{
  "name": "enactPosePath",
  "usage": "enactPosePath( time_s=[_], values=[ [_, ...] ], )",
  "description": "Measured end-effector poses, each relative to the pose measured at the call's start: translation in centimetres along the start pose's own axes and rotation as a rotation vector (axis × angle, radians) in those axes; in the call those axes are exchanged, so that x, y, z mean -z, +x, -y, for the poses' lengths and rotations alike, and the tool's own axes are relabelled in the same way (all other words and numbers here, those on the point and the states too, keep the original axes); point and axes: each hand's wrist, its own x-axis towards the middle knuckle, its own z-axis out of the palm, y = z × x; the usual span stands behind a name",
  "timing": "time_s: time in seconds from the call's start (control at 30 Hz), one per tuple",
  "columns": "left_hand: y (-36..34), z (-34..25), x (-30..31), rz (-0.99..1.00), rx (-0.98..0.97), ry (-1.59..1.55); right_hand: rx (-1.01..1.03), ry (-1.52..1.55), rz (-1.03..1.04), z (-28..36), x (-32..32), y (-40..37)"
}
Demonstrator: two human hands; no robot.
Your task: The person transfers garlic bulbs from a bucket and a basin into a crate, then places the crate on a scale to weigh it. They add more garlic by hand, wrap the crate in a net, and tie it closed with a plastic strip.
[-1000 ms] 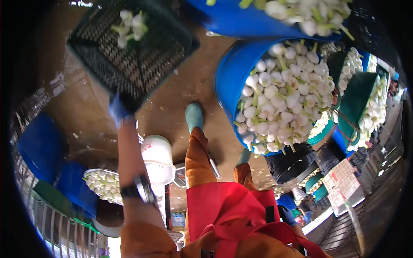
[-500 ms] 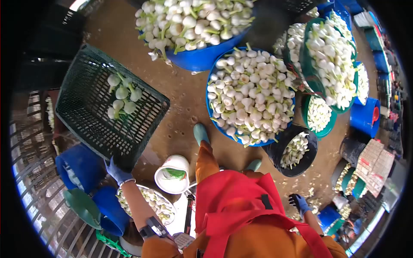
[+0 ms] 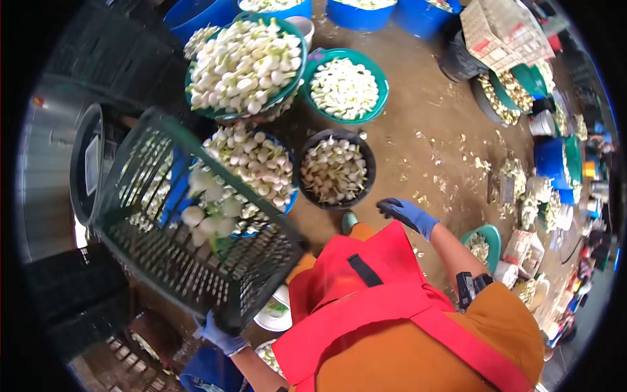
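My left hand (image 3: 223, 336), in a blue glove, grips the near corner of a dark green slatted plastic crate (image 3: 258, 297). The crate is tilted and held off the floor, covering part of a blue tub behind it. Inside lie several white bulbs (image 3: 210, 212) with green stems, probably fresh garlic, blurred by motion. My right hand (image 3: 410, 217), in a blue glove with dark fingers, hangs free over the wet floor with its fingers stretched out. It is nearest to a black bucket (image 3: 305, 186) full of bulbs.
A heaped green basket (image 3: 302, 65) and a green tub (image 3: 382, 98) of bulbs stand ahead. A white bucket (image 3: 277, 320) is by my legs, partly under the crate. Peelings (image 3: 444, 183) litter the brown floor. A beige crate (image 3: 503, 36) sits at the far right.
My view has turned to the right. The crate has come along with my left hand, from beside the blue tubs to across the bulb tub. My right hand has swung forward.
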Motion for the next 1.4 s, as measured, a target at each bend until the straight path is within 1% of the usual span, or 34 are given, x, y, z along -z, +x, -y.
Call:
enactPosePath(
  time_s=[0.07, 0.13, 0.17, 0.2, 0.23, 0.27, 0.3, 0.33, 0.37, 0.4, 0.43, 0.47, 0.5, 0.53, 0.6, 0.63, 0.67, 0.7, 0.73, 0.77, 0.8, 0.83, 0.93, 0.97, 1.03, 1.07, 1.1, 1.13, 1.17, 1.2, 1.23, 1.27, 1.33, 1.4],
  values=[
    [-2.8, -2.2, -7.2, 0.118, 0.022, 0.047, 0.024, 0.103, 0.067, 5.4, -0.7, -2.3],
    [-2.5, -0.2, -11.6, 0.347, -0.022, 0.117, 0.394, 0.273, 0.068, 7.4, -1.1, -3.5],
    [-3.3, 0.2, -14.9, 0.471, -0.043, 0.121, 0.469, 0.267, 0.034, 4.8, -0.8, -2.3],
    [-4.1, 1.0, -17.6, 0.548, -0.058, 0.200, 0.215, 0.489, 0.011, 0.7, -0.2, -1.6],
    [-4.9, 1.6, -20.4, 0.641, -0.014, 0.242, 0.158, 0.415, -0.191, 2.2, 0.7, -3.7],
    [-6.8, 1.2, -23.9, 0.729, -0.058, 0.194, 0.101, 0.338, -0.397, 4.0, 1.6, -5.9],
    [-7.9, 2.3, -26.8, 0.803, -0.065, 0.153, 0.123, 0.393, -0.536, 3.6, 2.6, -7.2],
    [-10.0, 0.0, -29.5, 0.904, -0.031, 0.238, 0.146, 0.447, -0.666, 2.5, 3.8, -8.7],
    [-10.7, 1.1, -31.9, 1.019, -0.020, 0.173, 0.188, 0.593, -0.759, 0.8, 5.1, -9.7],
    [-12.0, 1.8, -34.1, 1.119, -0.036, 0.132, 0.232, 0.745, -0.842, -0.5, 7.0, -10.7],
    [-13.4, 1.7, -36.1, 1.257, -0.036, -0.019, 0.269, 0.748, -0.869, -0.5, 9.0, -12.0],
    [-13.9, 2.5, -38.2, 1.394, -0.085, -0.019, 0.302, 0.764, -0.895, -1.0, 10.9, -13.6],
    [-15.2, 2.5, -39.8, 1.468, -0.083, -0.090, 0.250, 0.897, -0.863, -4.6, 13.8, -13.8],
    [-16.1, 2.3, -41.4, 1.545, -0.083, -0.159, 0.214, 1.072, -0.819, -3.9, 14.8, -15.5],
    [-16.8, 2.0, -44.4, 1.647, -0.203, -0.007, 0.393, 0.639, -1.161, -12.1, 19.4, -14.3],
    [-16.9, 3.5, -45.7, 1.620, -0.103, 0.008, 0.398, 0.641, -1.173, -12.0, 20.5, -15.3],
    [-16.9, 4.6, -46.9, 1.630, -0.107, 0.011, 0.300, 0.951, -1.072, -11.3, 21.5, -17.0],
    [-16.5, 5.7, -48.1, 1.581, 0.122, 0.021, 0.194, 1.255, -0.944, -10.9, 22.7, -17.8],
    [-16.1, 7.1, -49.5, 1.518, 0.347, 0.034, 0.196, 1.267, -0.948, -14.1, 25.2, -17.3],
    [-15.6, 9.4, -51.0, 1.487, 0.341, 0.035, 0.220, 1.170, -1.115, -20.4, 28.9, -16.5],
    [-15.3, 11.8, -52.4, 1.452, 0.340, 0.035, 0.236, 1.060, -1.275, -23.9, 32.3, -15.6],
    [-15.2, 13.7, -53.8, 1.445, 0.351, 0.105, 0.284, 0.858, -1.403, -15.3, 32.3, -15.8],
    [-17.4, 16.1, -59.5, 1.344, 0.464, 0.364, 0.269, 0.741, -1.410, -24.7, 43.2, -10.4],
    [-18.4, 18.2, -61.5, 1.283, 0.452, 0.370, 0.144, 0.751, -1.404, -23.8, 45.7, -8.7],
    [-20.1, 20.7, -63.9, 1.192, 0.421, 0.449, 0.110, 1.164, -1.130, -28.4, 52.3, -3.4],
    [-21.5, 21.5, -65.2, 1.166, 0.406, 0.498, -0.107, 1.226, -1.127, -25.7, 54.3, -1.6],
    [-23.1, 22.4, -65.8, 1.127, 0.466, 0.439, -0.131, 0.781, -1.131, -20.2, 55.8, 0.8],
    [-24.7, 22.2, -66.8, 1.085, 0.498, 0.449, -0.131, 0.845, -1.099, -20.4, 58.7, 4.2],
    [-26.3, 21.3, -67.5, 1.138, 0.489, 0.514, -0.100, 0.898, -1.036, -22.4, 61.9, 7.8],
    [-27.7, 20.7, -67.9, 1.187, 0.479, 0.579, -0.115, 0.984, -0.961, -21.3, 64.4, 11.2],
    [-28.5, 20.4, -68.0, 1.249, 0.371, 0.680, -0.167, 1.069, -0.817, -23.3, 68.0, 15.1],
    [-28.9, 20.5, -67.9, 1.208, 0.396, 0.689, -0.061, 0.477, -0.806, -23.8, 70.5, 18.8],
    [-29.2, 20.7, -67.6, 1.220, 0.370, 0.896, 0.089, 0.829, -0.805, -13.5, 71.0, 24.2],
    [-28.8, 24.5, -65.5, 1.070, 0.430, 0.723, -0.165, 0.635, -0.809, -8.8, 73.2, 28.7]
  ],
)
